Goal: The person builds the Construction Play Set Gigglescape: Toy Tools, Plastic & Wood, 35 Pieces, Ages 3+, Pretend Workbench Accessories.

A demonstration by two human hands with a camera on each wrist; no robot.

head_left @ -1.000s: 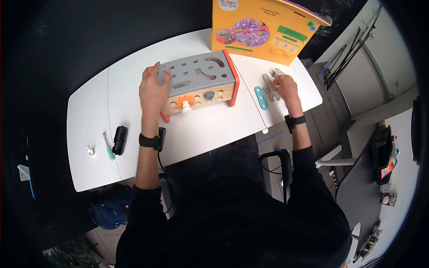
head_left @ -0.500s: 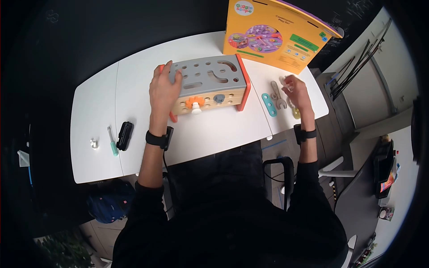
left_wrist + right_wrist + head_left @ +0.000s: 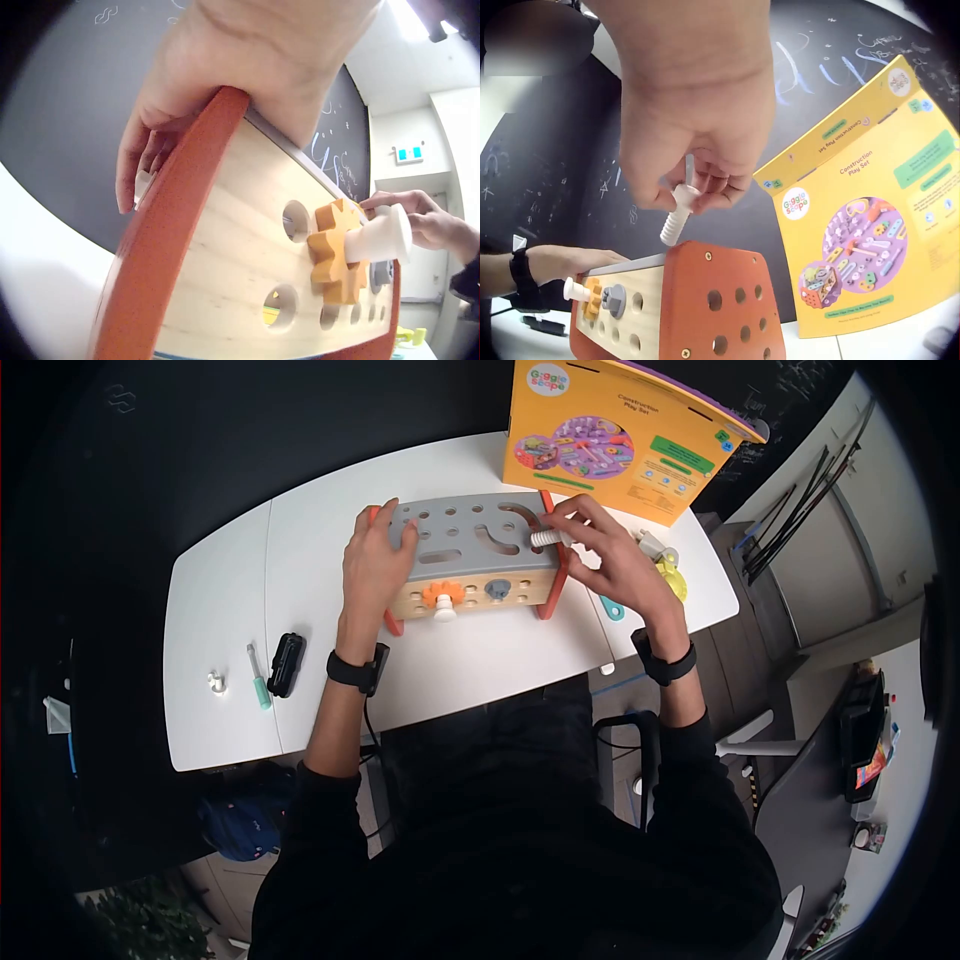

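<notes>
A toy workbench (image 3: pixel 480 565) with a grey perforated top, wooden front and red end panels stands on the white table. My left hand (image 3: pixel 378 565) holds its left end, fingers bent over the edge and thumb on the top. A white toy screw (image 3: pixel 676 217) is pinched in my right hand (image 3: pixel 620 565). Its threaded end points down over the right end of the workbench, close to the top edge. On the front are an orange gear (image 3: pixel 337 251) with a white bolt (image 3: pixel 379 236) through it, and a grey nut (image 3: pixel 615 300).
A yellow play set box (image 3: pixel 610 450) stands behind. Right of the workbench lie a yellow-green piece (image 3: pixel 672 577) and a teal strip (image 3: pixel 612 608), partly covered by my right hand. At left are a screwdriver (image 3: pixel 260 685), a black case (image 3: pixel 287 665) and a small white piece (image 3: pixel 217 683).
My right hand has moved left from the loose pieces at the right to the workbench's right end, bringing the white toy screw. My left hand has stayed on the workbench.
</notes>
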